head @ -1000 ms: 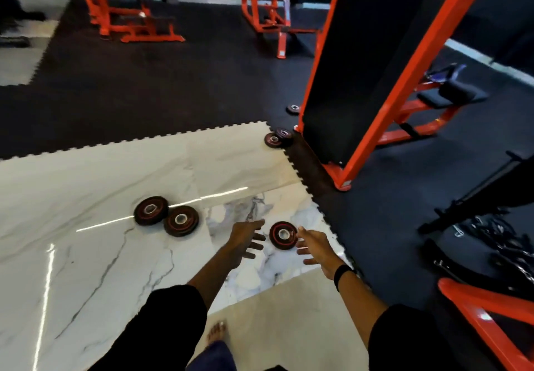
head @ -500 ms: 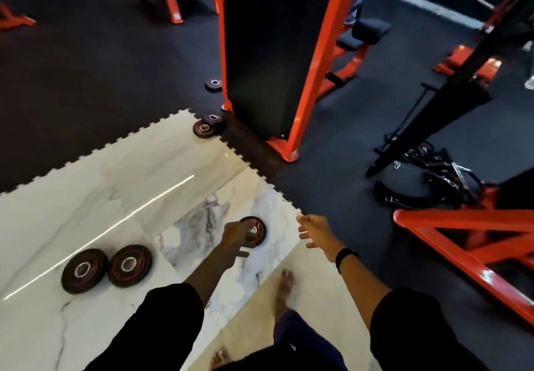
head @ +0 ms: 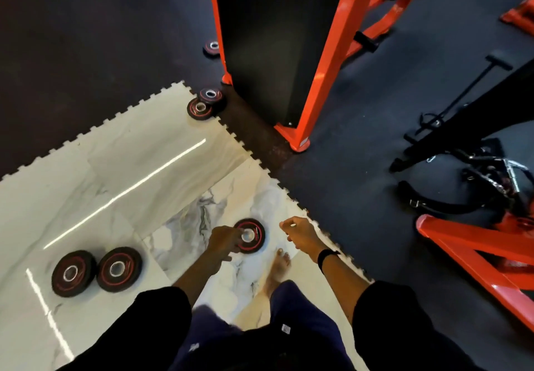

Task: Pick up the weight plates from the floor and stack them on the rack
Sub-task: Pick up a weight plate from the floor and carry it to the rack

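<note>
Pickup step here: left hand [head: 224,240] has fingers on the small weight plate [head: 250,235] lying flat on the floor, grip unclear. Right hand [head: 299,234] hovers loosely curled, holding nothing, just beside it. Next: get fingers under the rim.

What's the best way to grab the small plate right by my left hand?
The plate lies flat on the marble floor, so come from above: hook fingers into its centre hole, thumb over the near rim, where the left hand is; the right hand could take the far rim.
</note>
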The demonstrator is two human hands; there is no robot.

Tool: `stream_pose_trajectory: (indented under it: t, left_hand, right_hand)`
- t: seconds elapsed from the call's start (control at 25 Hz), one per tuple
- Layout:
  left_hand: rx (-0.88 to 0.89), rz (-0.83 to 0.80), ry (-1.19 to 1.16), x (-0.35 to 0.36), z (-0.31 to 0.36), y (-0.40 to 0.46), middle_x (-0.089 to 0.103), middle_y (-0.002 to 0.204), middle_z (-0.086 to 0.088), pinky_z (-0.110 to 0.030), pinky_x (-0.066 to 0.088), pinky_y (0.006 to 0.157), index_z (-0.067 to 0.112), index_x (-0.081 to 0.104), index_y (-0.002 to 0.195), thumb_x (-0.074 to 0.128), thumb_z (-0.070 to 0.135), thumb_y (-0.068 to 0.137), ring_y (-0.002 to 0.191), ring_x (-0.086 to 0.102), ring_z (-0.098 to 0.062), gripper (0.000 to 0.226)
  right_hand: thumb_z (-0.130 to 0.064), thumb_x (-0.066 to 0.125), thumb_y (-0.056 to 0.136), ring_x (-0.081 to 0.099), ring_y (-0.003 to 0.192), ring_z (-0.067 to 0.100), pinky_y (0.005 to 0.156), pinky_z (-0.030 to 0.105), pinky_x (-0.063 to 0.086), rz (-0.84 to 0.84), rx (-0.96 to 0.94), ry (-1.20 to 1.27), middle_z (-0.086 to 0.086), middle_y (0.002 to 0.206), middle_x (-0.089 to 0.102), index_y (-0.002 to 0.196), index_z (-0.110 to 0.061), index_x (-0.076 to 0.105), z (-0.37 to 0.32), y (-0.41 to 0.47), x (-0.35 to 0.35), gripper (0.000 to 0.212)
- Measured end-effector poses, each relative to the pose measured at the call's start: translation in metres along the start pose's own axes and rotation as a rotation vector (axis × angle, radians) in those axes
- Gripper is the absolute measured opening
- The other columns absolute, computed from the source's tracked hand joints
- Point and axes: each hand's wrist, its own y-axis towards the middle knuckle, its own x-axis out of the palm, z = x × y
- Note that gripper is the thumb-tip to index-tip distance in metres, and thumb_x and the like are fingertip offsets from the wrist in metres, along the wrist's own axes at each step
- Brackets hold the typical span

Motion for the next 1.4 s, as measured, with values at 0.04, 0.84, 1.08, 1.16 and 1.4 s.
stream_pose_trajectory:
  t: [0.04,0.84,1.08,1.16,1.4]
  left_hand:
    - [-0.017,0.003,0.012,0.0,0.002,0.009,0.07,0.093,-0.02,-0.03,0.039,0.056,0.001,0.068,0.102,0.063,0.022,0.092,0.065,0.059,-0.025,0.024]
    - [-0.199,-0.002,0.827,0.092,-0.214,0.546,0.043,0.136,-0.018,-0.043,0.04,0.099,0.006,0.035,0.134,0.074,0.034,0.077,0.129,0.041,-0.037,0.075]
    - [-0.049,0.237,0.784,0.112,-0.252,0.591,0.037,0.131,-0.016,-0.028,0.034,0.078,0.002,0.033,0.125,0.085,0.035,0.068,0.118,0.043,-0.033,0.084]
    - [-0.033,0.27,0.774,0.115,-0.252,0.6,0.036,0.132,-0.016,-0.029,0.035,0.076,0.004,0.031,0.127,0.086,0.033,0.067,0.116,0.045,-0.035,0.086]
    - [-0.241,0.141,0.853,0.101,-0.232,0.609,0.036,0.133,-0.014,-0.042,0.052,0.089,0.013,0.031,0.131,0.084,0.046,0.06,0.118,0.049,-0.036,0.094]
  right_hand:
    - [-0.028,0.059,0.094,0.056,0.087,0.021,0.056,0.02,0.041,-0.025,0.027,-0.022,0.009,0.099,0.061,0.104,-0.006,0.061,0.001,0.012,-0.001,0.024]
    - [-0.042,0.066,0.083,0.043,0.127,0.039,0.1,0.053,0.04,0.063,0.43,-0.24,0.019,0.136,0.045,0.141,-0.006,0.03,0.267,0.447,0.269,0.077]
    - [-0.046,0.084,0.063,0.045,0.12,0.036,0.081,0.05,0.05,0.346,0.468,-0.164,0.016,0.134,0.038,0.141,-0.01,0.028,0.287,0.503,0.291,0.102]
    - [-0.042,0.086,0.061,0.044,0.116,0.036,0.074,0.048,0.052,0.322,0.464,-0.261,0.016,0.133,0.037,0.138,-0.011,0.03,0.292,0.513,0.291,0.1]
    - [-0.035,0.087,0.061,0.041,0.121,0.037,0.083,0.044,0.049,0.219,0.521,-0.236,0.017,0.136,0.033,0.136,-0.013,0.028,0.286,0.513,0.276,0.098]
